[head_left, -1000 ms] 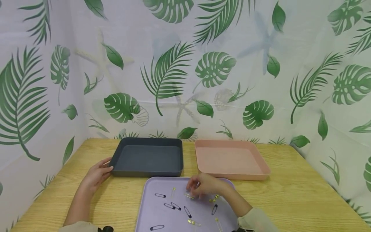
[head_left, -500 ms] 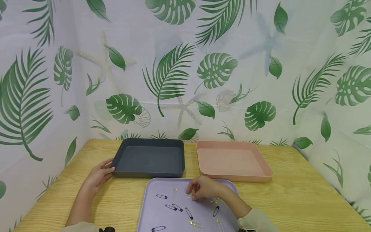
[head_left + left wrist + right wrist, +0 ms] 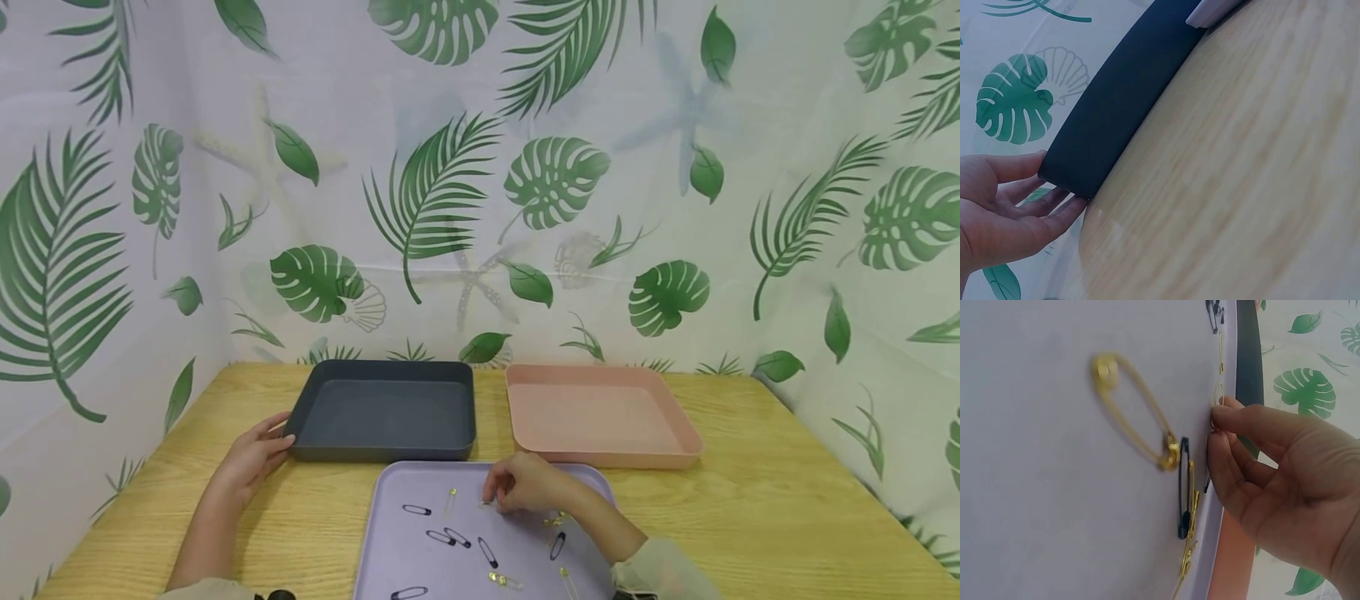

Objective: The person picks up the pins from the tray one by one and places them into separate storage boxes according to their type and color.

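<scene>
With thumb and fingertips, my right hand [image 3: 531, 483] pinches a gold safety pin [image 3: 1214, 399] at the far part of the lilac tray [image 3: 420, 473]. Its fingers cover part of that pin. My left hand [image 3: 251, 457] rests against the left end of the dark blue tray [image 3: 382, 454], thumb at the front corner and fingers along the side, only slightly bent. Black safety pins [image 3: 487, 552] lie scattered on the lilac tray, among gold ones such as the upright pin [image 3: 451, 501]. A large gold pin [image 3: 1135, 412] is near the right wrist camera.
A pink tray [image 3: 607, 458] stands at the back right, beside the dark blue one. All three trays are on a wooden table [image 3: 765, 500]. Behind the table hangs a leaf-printed sheet [image 3: 465, 250].
My right fingers have closed further on the gold safety pin, which now shows less between them. The left hand stays at the dark blue tray.
</scene>
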A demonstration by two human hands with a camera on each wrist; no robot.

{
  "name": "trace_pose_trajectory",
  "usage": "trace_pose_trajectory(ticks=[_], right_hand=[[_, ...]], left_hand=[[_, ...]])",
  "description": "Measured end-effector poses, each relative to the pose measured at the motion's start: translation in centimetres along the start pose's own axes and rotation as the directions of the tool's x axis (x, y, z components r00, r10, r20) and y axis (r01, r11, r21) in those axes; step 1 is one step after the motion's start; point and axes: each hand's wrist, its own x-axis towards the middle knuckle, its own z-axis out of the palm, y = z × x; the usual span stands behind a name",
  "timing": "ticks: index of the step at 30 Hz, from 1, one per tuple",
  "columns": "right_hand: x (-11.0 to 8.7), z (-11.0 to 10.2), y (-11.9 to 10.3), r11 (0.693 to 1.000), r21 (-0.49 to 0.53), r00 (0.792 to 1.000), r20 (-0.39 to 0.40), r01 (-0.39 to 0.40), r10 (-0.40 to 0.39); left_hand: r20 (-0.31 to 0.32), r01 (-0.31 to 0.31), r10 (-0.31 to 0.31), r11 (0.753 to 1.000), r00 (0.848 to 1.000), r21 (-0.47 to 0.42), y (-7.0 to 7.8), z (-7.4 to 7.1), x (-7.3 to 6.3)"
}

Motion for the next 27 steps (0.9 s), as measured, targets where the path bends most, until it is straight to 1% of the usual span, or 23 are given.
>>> trace_pose_trajectory(ticks=[6,10,14,19,23,27], right_hand=[[-0.2,-0.2,-0.2,1.000,0.003,1.000,-0.003,0.018,-0.018],[-0.2,-0.2,-0.3,1.000,-0.013,1.000,-0.014,0.025,-0.025],[-0.2,-0.2,-0.4,1.000,-0.007,1.000,-0.027,-0.011,0.011],[-0.1,-0.3,-0.7,0.996,-0.001,0.995,-0.047,-0.093,0.093],[-0.1,-0.6,-1.1,0.994,-0.024,0.993,-0.055,-0.105,0.104],[-0.2,-0.9,-1.4,0.994,-0.049,0.994,-0.062,-0.094,0.090]], left_hand=[[0.014,-0.011,0.011,1.000,1.000,0.008,-0.1,0.0,0.0],[0.015,-0.008,0.008,1.000,1.000,0.007,0.0,0.0,-0.1],[0.012,0.000,0.000,1.000,1.000,0.009,0.0,0.0,-0.1],[0.019,-0.003,0.003,1.000,1.000,-0.001,0.0,0.0,-0.2],[0.014,0.002,-0.002,1.000,1.000,-0.012,0.0,0.0,-0.2],[0.013,0.004,-0.003,1.000,1.000,-0.013,-0.1,-0.1,-0.2]])
